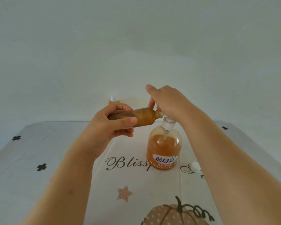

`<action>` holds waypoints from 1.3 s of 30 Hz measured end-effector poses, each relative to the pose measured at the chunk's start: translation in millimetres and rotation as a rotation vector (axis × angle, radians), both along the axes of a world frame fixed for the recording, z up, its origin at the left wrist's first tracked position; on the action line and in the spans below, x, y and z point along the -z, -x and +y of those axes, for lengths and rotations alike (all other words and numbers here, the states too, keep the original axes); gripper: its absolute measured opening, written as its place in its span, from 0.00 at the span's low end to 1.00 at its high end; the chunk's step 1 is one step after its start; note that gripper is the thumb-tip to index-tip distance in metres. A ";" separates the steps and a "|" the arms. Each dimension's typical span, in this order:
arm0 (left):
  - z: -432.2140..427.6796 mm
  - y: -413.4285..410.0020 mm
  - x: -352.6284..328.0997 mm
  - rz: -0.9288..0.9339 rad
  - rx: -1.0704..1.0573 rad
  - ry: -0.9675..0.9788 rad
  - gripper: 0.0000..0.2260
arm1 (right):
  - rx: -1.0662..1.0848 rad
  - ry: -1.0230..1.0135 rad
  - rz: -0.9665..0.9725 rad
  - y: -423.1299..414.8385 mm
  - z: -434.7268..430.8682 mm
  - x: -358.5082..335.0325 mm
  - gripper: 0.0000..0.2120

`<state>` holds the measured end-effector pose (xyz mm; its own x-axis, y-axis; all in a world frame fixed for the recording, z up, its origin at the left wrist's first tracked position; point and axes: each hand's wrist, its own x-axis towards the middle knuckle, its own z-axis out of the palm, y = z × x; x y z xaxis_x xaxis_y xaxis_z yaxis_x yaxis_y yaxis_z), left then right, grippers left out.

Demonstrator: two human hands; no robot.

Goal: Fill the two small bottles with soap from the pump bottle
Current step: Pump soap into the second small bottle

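Note:
My left hand (110,125) grips a small brown bottle (144,116) lying almost level, its open neck against the spout of the pump bottle (164,150). The pump bottle stands upright on the table, part full of orange soap, with a white collar and a blue label. My right hand (167,101) covers the pump head from above, fingers curled over it; the head itself is mostly hidden. A second small bottle with a white cap (113,99) stands behind my left hand, mostly hidden.
A loose white cap (195,166) lies on the table to the right of the pump bottle, beside my right forearm. The tablecloth (39,184) has printed script, stars and a pumpkin. A plain wall rises just behind the table's far edge.

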<state>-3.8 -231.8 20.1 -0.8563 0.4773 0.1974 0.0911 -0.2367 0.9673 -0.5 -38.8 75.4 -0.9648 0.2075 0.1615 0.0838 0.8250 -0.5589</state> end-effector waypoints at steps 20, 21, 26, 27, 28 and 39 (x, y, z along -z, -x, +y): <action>-0.2 -1.6 -1.8 0.002 0.008 -0.026 0.13 | -0.009 -0.052 -0.038 -0.5 -2.3 -9.3 0.33; -0.3 -1.5 -1.6 0.002 0.009 -0.023 0.13 | -0.008 -0.047 -0.037 -0.3 -1.7 -7.7 0.33; -1.0 1.0 1.6 -0.003 0.017 0.004 0.13 | -0.003 0.008 -0.013 1.4 -0.5 1.2 0.32; -0.9 1.2 2.1 -0.010 0.019 0.001 0.13 | -0.003 0.011 -0.011 1.2 -0.3 1.9 0.32; -0.9 1.3 2.3 -0.011 0.020 0.000 0.12 | -0.003 0.015 -0.005 1.2 -0.1 2.6 0.32; -2.9 0.7 -0.8 0.009 0.021 -0.002 0.13 | 0.022 -0.009 -0.010 0.6 -0.8 -1.9 0.31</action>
